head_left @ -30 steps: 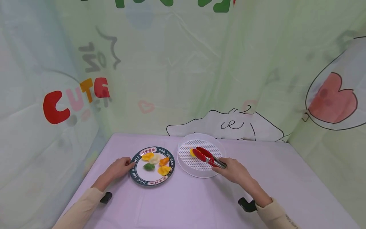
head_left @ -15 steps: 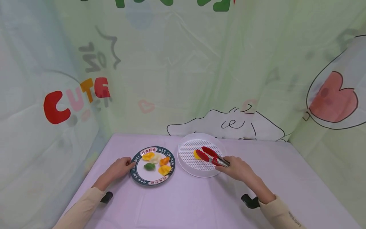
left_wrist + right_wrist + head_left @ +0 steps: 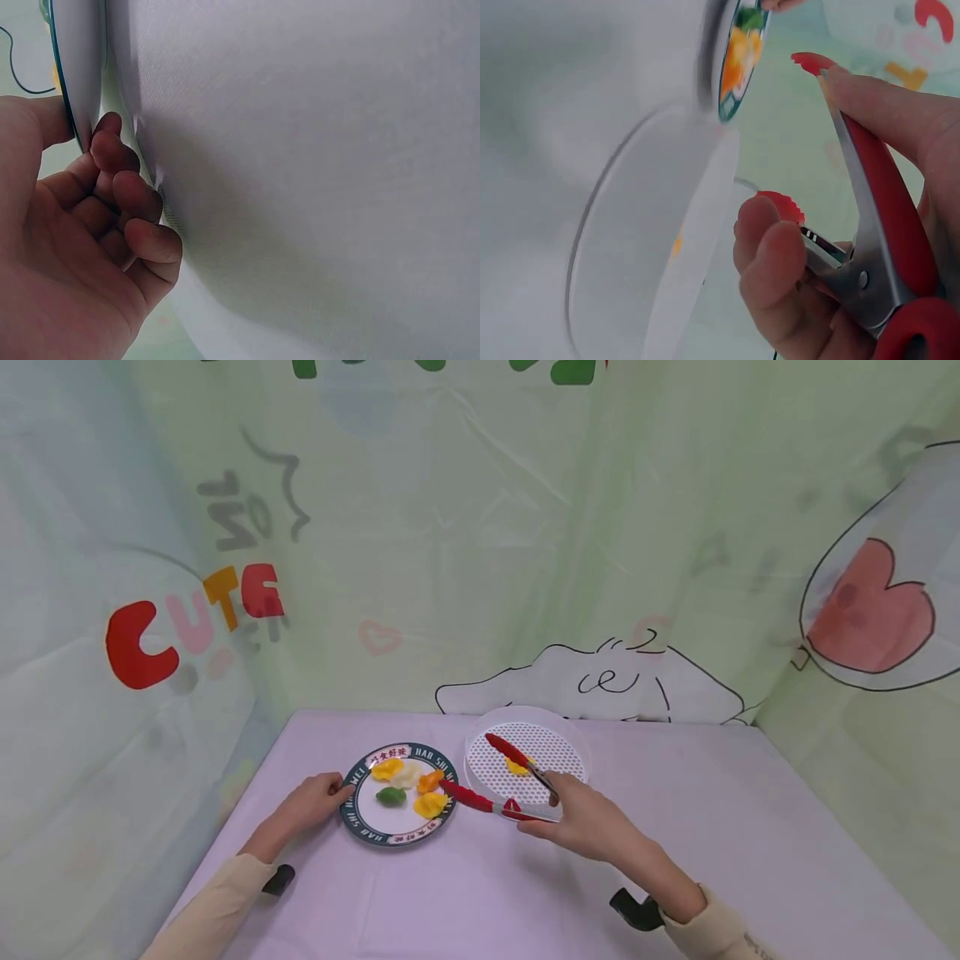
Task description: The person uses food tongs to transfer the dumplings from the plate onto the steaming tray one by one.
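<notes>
My left hand [image 3: 313, 797] pinches the left rim of a round plate [image 3: 358, 823] between thumb and fingers; the left wrist view shows the plate edge [image 3: 66, 90] tilted up from the cloth. On the plate are several dumplings: yellow [image 3: 430, 805], orange [image 3: 430, 782], white [image 3: 406, 776] and green [image 3: 391, 797]. My right hand [image 3: 592, 818] grips metal tongs [image 3: 471, 797] with red tips. The tong arms stand wide apart with nothing between them, one tip over the plate's right side near the orange dumpling, the other above a white perforated steamer tray [image 3: 558, 752]. A yellow dumpling [image 3: 518, 766] lies in that tray.
A pale lilac cloth covers the table [image 3: 450, 893]. Printed curtains [image 3: 480, 543] hang close behind and along both sides. The plate and the tray stand side by side near the table's back edge.
The tongs, earlier around the yellow dumpling in the tray, have spread apart and swung left toward the plate. The yellow dumpling stays in the tray. My left hand keeps its place on the rim.
</notes>
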The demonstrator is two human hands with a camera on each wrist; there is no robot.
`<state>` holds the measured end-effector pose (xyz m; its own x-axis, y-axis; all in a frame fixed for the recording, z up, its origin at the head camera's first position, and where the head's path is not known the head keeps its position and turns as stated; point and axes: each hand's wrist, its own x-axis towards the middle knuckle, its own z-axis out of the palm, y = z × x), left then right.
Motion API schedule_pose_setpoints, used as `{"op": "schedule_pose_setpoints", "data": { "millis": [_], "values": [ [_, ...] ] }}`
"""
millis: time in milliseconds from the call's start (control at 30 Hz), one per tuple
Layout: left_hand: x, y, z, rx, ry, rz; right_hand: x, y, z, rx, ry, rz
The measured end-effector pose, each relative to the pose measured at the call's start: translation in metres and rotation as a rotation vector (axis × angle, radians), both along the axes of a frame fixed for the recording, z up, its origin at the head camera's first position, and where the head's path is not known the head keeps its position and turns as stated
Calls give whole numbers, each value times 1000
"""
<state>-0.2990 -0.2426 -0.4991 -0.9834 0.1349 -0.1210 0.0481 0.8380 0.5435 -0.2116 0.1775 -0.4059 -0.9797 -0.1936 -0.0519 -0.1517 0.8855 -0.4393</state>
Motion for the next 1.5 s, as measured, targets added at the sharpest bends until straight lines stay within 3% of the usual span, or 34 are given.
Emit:
{"op": "schedule_pose_setpoints", "data": {
  "millis": [200,467,833,1167,1500],
  "values": [
    [2,-2,3,-24,5,15,8,-26,-9,-2,-16,112],
    [4,1,7,-27,-7,8,2,-45,-21,34,-2,200],
    [1,0,4,-33,-5,8,-1,-57,-16,123,36,200],
    [0,0,0,-18,25,-1,0,-58,-13,125,55,218],
    [6,5,5,-8,25,-4,2,-57,-13,120,70,216]
  ]
}}
